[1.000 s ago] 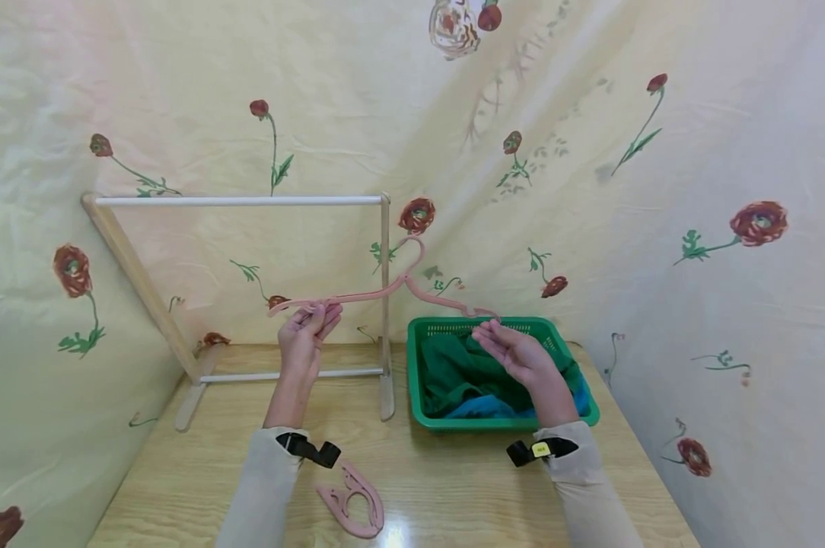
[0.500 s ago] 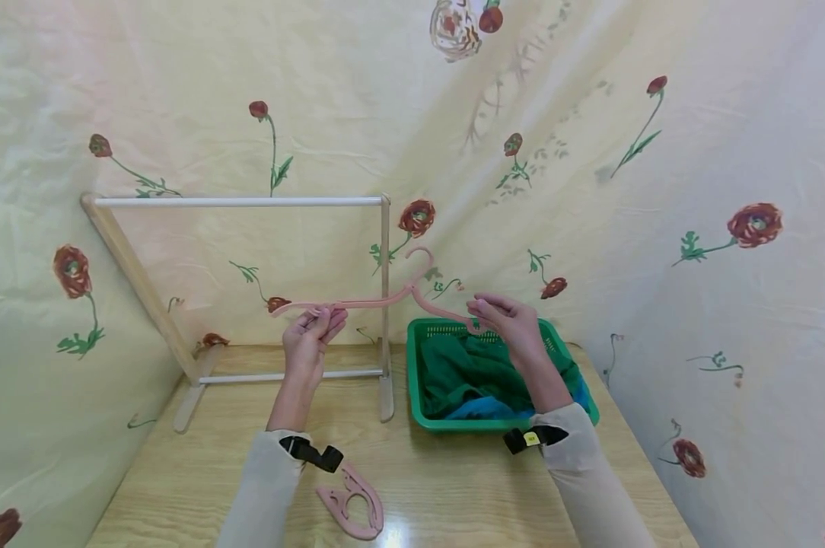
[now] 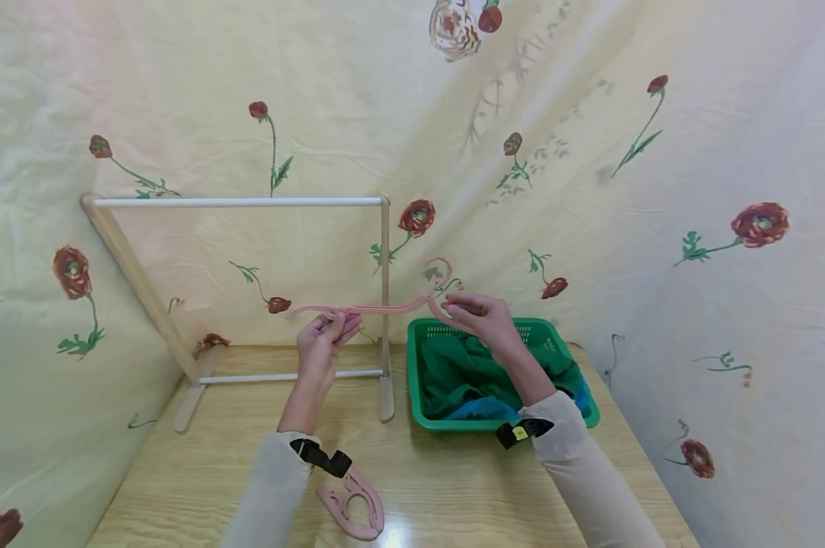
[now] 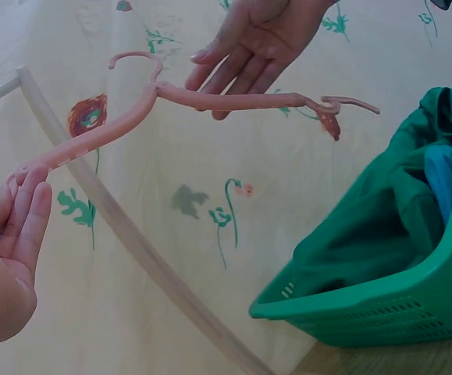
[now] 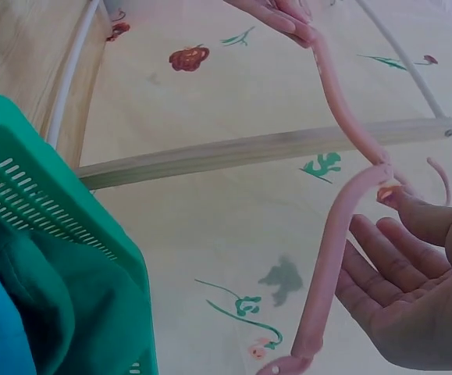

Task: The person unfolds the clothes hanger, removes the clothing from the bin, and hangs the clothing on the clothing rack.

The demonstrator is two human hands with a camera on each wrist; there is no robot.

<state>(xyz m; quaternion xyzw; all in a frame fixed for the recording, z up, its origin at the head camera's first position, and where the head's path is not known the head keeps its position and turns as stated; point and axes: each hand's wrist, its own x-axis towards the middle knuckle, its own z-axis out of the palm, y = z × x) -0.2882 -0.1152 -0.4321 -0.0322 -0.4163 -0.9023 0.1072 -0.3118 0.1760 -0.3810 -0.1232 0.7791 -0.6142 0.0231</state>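
An unfolded pink clothes hanger (image 3: 393,308) is held up in the air, its hook pointing upward. My left hand (image 3: 325,341) pinches its left arm between thumb and fingers. Beside the hanger's middle is my right hand (image 3: 486,323). In the right wrist view, the right hand's fingers (image 5: 382,258) extend behind the hanger's right arm (image 5: 331,258), with the thumb close to the joint below the hook. Whether they touch it I cannot tell. A second pink hanger (image 3: 377,508), folded up, lies on the table near my left forearm.
A wooden rack with a white top bar (image 3: 241,202) stands at the back left. To its right, a green basket (image 3: 495,425) holds green cloth (image 3: 453,373) and blue cloth (image 3: 484,409). Flowered fabric (image 3: 590,228) hangs behind and at both sides of the wooden table (image 3: 440,487).
The hanger has shifted right and slightly down with my left hand. My right hand has moved left and up along the hanger's right arm, from its end toward the hook.
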